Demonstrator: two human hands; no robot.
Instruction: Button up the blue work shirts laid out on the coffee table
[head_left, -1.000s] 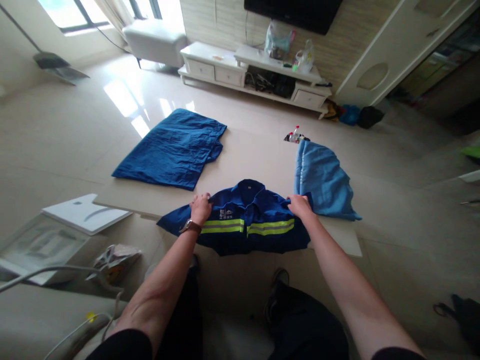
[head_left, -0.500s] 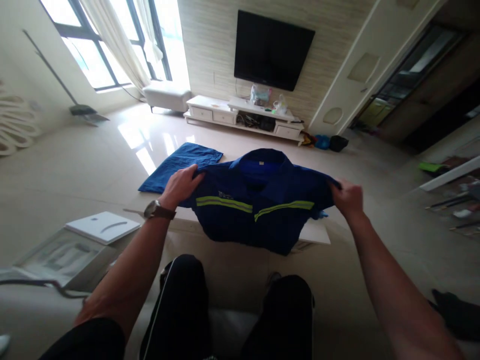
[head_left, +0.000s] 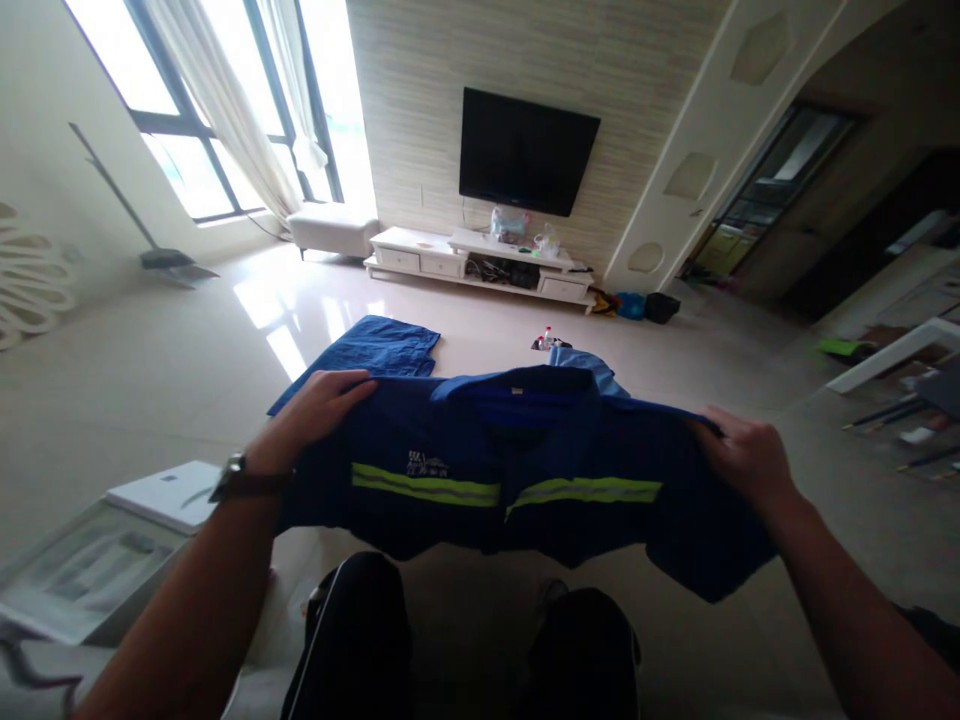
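Observation:
A dark blue work shirt [head_left: 465, 430] with a collar, a white chest print and yellow-green reflective strips is stretched out between my hands, its front facing me. My left hand [head_left: 311, 412], with a watch on the wrist, grips one shoulder. Closed on the opposite shoulder is my right hand [head_left: 746, 455]. The lower part of the shirt hangs down over my knees and hides most of the table. Beyond it lies a flat blue folded garment [head_left: 367, 345], and a lighter blue cloth [head_left: 589, 368] shows behind the collar.
Small bottles [head_left: 547, 337] stand past the light cloth. To my left is a white box [head_left: 161, 495] on a clear-sided container [head_left: 90, 570]. A low white TV cabinet [head_left: 420, 258] runs along the far wall, under a television [head_left: 525, 150]. A broom and dustpan [head_left: 169, 262] lean at left.
Both hands have moved apart and nearer to me, drawing the shirt wider and lower. The light blue cloth and bottles behind it have come into view. My head view has tilted up.

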